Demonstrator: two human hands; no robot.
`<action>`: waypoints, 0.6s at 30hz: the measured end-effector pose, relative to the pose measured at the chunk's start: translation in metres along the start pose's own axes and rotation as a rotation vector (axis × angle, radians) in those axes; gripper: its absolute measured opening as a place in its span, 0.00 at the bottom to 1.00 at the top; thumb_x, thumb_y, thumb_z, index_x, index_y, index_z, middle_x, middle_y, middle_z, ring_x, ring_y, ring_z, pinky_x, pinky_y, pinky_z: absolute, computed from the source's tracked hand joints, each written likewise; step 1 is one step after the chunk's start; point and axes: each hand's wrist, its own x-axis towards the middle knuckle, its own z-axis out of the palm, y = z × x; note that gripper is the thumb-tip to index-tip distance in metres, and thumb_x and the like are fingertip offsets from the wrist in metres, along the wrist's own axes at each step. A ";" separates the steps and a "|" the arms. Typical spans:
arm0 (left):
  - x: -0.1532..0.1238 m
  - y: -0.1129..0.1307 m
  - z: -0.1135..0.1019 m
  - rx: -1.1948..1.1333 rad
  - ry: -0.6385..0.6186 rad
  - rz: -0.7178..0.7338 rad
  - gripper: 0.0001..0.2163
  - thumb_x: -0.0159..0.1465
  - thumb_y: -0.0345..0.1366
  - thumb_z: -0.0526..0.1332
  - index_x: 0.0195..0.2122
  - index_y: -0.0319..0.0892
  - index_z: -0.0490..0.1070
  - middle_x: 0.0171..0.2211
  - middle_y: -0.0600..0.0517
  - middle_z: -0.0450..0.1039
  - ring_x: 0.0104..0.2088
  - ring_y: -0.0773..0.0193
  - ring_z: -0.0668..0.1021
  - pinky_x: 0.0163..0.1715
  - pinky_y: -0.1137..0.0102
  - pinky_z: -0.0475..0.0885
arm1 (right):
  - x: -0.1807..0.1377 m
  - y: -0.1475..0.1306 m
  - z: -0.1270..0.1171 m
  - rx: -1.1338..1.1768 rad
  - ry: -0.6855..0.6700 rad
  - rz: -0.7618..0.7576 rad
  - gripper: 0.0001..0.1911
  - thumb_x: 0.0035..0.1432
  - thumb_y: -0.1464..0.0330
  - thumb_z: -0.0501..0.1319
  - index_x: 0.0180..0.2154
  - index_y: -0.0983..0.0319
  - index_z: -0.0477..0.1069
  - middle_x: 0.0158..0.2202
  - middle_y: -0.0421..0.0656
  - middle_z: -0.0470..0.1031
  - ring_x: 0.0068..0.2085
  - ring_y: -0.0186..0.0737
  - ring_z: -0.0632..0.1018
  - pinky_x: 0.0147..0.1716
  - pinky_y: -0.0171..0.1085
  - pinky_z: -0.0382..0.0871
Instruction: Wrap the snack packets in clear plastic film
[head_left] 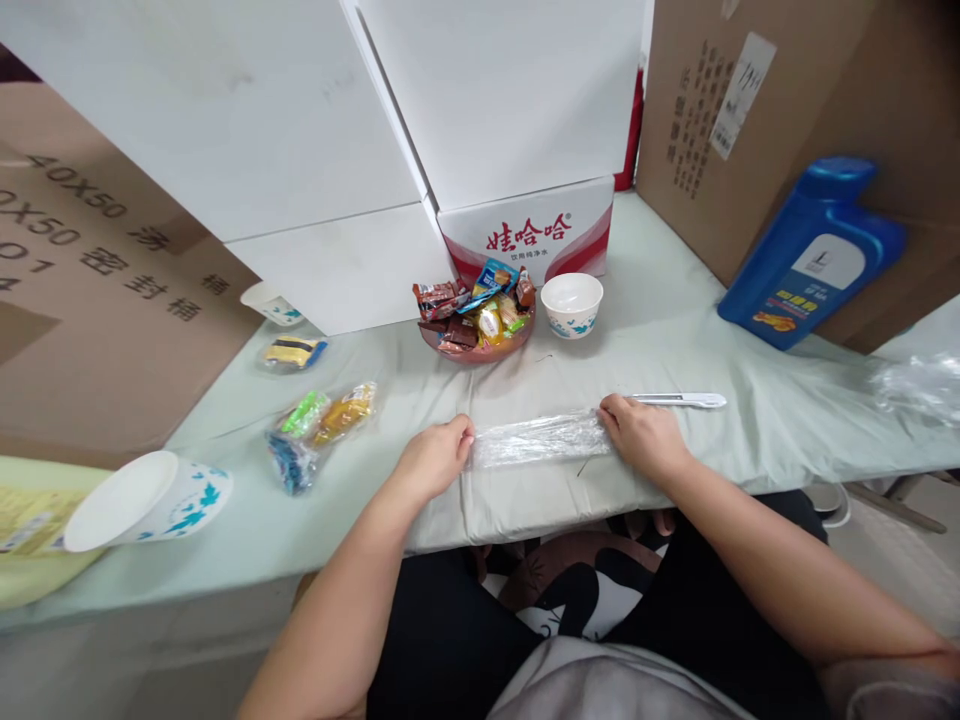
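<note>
A folded strip of clear plastic film (541,441) lies stretched flat near the table's front edge. My left hand (436,456) pinches its left end, fingers closed. At the right end my right hand (643,436) is closed on the film too. Just beyond the right fingers rests a white utility knife (686,400), partly behind the hand. Behind the film stands a reddish bowl (480,354) heaped with wrapped snacks (487,305). A white paper bowl (572,305) with blue leaf prints stands upright beside it.
At left are wrapped sponges (315,430), another packet (294,352) and a tilted paper bowl (161,503). A blue bottle (817,255) leans by a cardboard box (720,120) at right. White boxes (510,100) wall the back. Crumpled plastic (919,388) lies far right.
</note>
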 end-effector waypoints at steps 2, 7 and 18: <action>0.001 -0.005 -0.002 0.063 0.009 -0.062 0.06 0.65 0.36 0.54 0.40 0.45 0.69 0.34 0.50 0.78 0.34 0.58 0.78 0.31 0.69 0.66 | 0.002 0.000 0.000 -0.031 -0.004 0.015 0.13 0.67 0.63 0.50 0.40 0.61 0.71 0.34 0.48 0.78 0.32 0.44 0.78 0.28 0.38 0.64; -0.006 -0.010 -0.009 0.275 0.246 -0.236 0.10 0.65 0.38 0.55 0.43 0.40 0.70 0.40 0.41 0.74 0.41 0.49 0.77 0.36 0.63 0.70 | -0.001 0.002 -0.008 0.053 0.249 -0.155 0.15 0.65 0.62 0.55 0.47 0.63 0.71 0.46 0.55 0.74 0.49 0.54 0.74 0.47 0.48 0.67; -0.009 0.037 0.031 0.207 0.205 0.026 0.20 0.68 0.40 0.54 0.57 0.36 0.66 0.47 0.38 0.69 0.47 0.47 0.71 0.43 0.57 0.70 | -0.012 0.008 -0.001 0.145 -0.178 -0.583 0.44 0.54 0.45 0.61 0.63 0.65 0.60 0.66 0.57 0.58 0.67 0.61 0.55 0.61 0.62 0.49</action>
